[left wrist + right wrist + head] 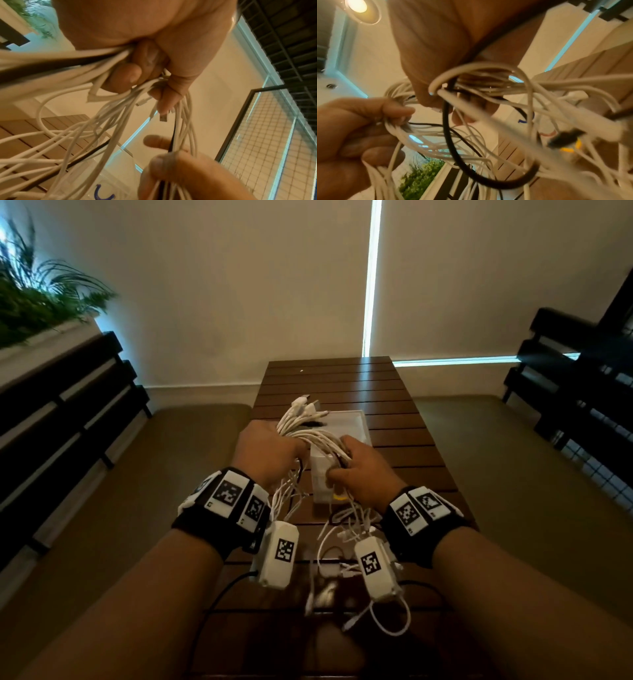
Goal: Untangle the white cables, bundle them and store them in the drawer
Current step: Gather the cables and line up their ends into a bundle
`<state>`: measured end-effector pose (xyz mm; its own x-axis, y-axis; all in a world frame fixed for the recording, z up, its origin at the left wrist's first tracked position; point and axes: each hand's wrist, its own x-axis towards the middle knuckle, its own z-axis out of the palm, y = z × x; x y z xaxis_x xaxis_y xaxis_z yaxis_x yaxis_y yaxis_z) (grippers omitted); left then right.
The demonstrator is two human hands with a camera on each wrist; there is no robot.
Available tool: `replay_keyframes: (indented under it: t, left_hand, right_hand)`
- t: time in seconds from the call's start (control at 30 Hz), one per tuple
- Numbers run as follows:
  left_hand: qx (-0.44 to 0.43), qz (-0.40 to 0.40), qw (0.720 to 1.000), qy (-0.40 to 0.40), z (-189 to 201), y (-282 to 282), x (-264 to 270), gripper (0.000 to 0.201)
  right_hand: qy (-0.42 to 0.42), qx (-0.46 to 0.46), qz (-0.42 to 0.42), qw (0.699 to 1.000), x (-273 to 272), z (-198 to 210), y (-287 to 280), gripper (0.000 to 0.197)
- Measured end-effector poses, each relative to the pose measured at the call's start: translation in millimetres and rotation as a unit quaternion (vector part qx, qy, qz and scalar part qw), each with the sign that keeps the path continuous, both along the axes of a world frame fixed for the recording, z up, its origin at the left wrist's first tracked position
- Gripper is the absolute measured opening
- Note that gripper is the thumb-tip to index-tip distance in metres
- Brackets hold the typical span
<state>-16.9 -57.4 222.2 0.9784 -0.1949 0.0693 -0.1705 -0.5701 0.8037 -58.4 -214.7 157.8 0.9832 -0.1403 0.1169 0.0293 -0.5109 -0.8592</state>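
Both fists, left hand (265, 451) and right hand (359, 470), grip white cables (322, 436) above drawer (346, 426).

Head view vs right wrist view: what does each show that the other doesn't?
Head only: the slatted table in full, the white box behind the hands, loose cable ends lying near the wrists.
Right wrist only: a ceiling light, and a black cable looping through the white ones.
Both: left hand and right hand gripping the white cables, plus the green plant.
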Motion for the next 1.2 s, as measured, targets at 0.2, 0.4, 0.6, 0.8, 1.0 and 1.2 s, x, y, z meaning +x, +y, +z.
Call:
replay_keyframes:
  t: [0.2, 0.4, 0.6, 0.8, 1.0, 1.2]
  left_hand:
    - [-0.015, 0.012, 1.000, 0.015, 4, 6, 8, 0.010]
    - [0.005, 0.013, 1.000, 0.023, 14, 8, 14, 0.012]
    - [0.023, 0.030, 0.999, 0.009, 27, 6, 17, 0.019]
    - [-0.015, 0.047, 0.998, 0.033, 31, 10, 25, 0.020]
    - [-0.033, 0.069, 0.997, 0.023, 49, 23, 36, 0.017]
    - [-0.029, 0.087, 0.996, -0.012, 59, 26, 39, 0.018]
  right_hand:
    - [0.081, 0.119, 0.101, 0.984, -16, -10, -10, 0.038]
    - [-0.038, 0.065, 0.017, 0.997, -29, -9, -19, 0.054]
    - [0.054, -0.077, -0.054, 0.994, -33, -38, -34, 0.032]
    - [0.083, -0.071, -0.036, 0.993, -40, -45, -50, 0.029]
    - [0.215, -0.098, -0.040, 0.971, -60, -83, -68, 0.066]
    - [0.263, 0.014, -0.032, 0.964, -77, -95, -63, 0.027]
